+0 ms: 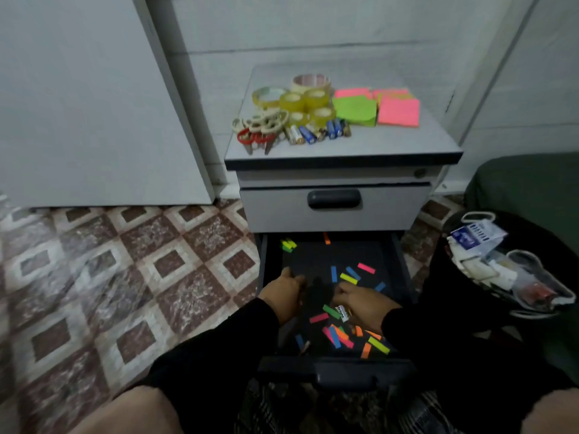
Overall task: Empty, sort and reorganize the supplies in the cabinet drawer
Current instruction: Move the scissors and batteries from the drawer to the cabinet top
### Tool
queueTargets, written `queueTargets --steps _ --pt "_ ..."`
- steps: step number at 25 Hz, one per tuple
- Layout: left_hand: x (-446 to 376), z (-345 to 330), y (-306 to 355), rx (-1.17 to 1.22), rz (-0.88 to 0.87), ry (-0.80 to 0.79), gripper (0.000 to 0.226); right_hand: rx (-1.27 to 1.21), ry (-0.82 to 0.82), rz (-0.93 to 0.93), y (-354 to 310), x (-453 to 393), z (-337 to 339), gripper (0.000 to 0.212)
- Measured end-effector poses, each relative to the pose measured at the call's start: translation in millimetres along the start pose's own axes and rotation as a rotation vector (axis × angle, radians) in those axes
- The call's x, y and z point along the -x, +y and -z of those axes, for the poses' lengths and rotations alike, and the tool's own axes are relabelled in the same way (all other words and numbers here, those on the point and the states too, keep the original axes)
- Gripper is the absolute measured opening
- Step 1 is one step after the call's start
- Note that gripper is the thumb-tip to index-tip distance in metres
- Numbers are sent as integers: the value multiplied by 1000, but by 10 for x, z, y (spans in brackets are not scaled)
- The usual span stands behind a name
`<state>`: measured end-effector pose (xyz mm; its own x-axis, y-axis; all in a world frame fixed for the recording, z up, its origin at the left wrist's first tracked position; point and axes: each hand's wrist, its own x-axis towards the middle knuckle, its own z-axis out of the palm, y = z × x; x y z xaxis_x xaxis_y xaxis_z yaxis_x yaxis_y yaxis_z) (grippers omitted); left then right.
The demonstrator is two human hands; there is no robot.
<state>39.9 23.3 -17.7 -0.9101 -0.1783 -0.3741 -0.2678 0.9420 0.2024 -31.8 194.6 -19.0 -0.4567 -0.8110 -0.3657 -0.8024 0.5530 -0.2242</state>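
Both hands are reaching down into the open drawer (264, 261): left hand (286, 294) curling at its left side, right hand (360, 300) spreading over coloured paper strips (347, 278); what either is holding, I cannot tell.

bottom drawer (266, 277) of the grey cabinet (344, 145) pulled open, dark inside, colored paper flags (348, 278) strewn flat across its floor, mostly front right. on the cabinet top: tape rolls (300, 100), scissors (255, 137), batteries (316, 133), then green and pink sticky note pads (398, 111) at right, grouped by kind.
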Motion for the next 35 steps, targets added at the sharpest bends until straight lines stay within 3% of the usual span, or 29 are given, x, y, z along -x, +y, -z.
queueTargets --steps 9,18,25,35 --pt "388 1066 276 -18 -140 229 34 54 189 -42 -127 333 1224 43" --pt "279 1917 314 4 -219 375 39 -7 380 -85 -46 51 2280 40" --pt "-65 2106 208 10 -275 420 40 -145 461 -209 272 -309 2616 58" --pt "-377 2195 149 33 -290 445 41 -261 507 -172 402 -707 2766 68"
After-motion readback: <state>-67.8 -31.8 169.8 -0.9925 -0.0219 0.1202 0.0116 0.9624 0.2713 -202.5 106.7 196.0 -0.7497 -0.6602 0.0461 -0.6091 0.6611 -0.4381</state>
